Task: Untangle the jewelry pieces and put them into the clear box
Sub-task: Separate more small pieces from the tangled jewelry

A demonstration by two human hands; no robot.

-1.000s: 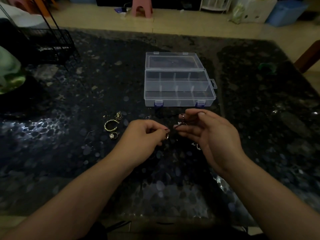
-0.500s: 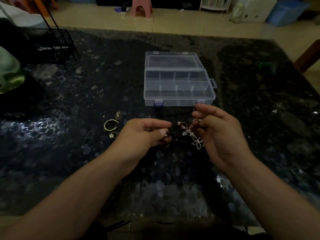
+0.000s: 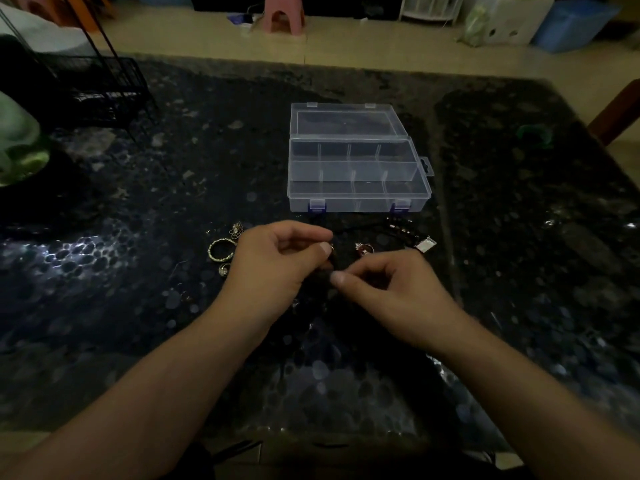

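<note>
The clear box [image 3: 358,204] stands open in the middle of the table, its compartments bare. Just in front of it, my left hand [image 3: 277,261] pinches a small ring [image 3: 331,247] between thumb and forefinger. My right hand [image 3: 391,292] is palm down beside it, thumb and forefinger pinching a dark cord [image 3: 329,268] that barely shows against the table. A red-stone piece [image 3: 363,248] lies behind my right hand. A beaded strand [image 3: 398,228] and a silver square pendant [image 3: 426,244] lie to its right. A gold ring [image 3: 220,250], a smaller ring [image 3: 224,269] and an earring cluster [image 3: 236,229] lie to the left.
The table has a dark, glossy pebble-patterned top [image 3: 138,306]. A black wire rack [image 3: 100,88] stands at the back left, with a green object [image 3: 17,143] at the left edge. A green band [image 3: 533,133] lies at the far right. A pink stool [image 3: 284,13] stands on the floor beyond.
My right hand has turned palm down and dropped toward my left hand. The silver and red piece it dangled now lies on the table. My left hand still pinches the ring.
</note>
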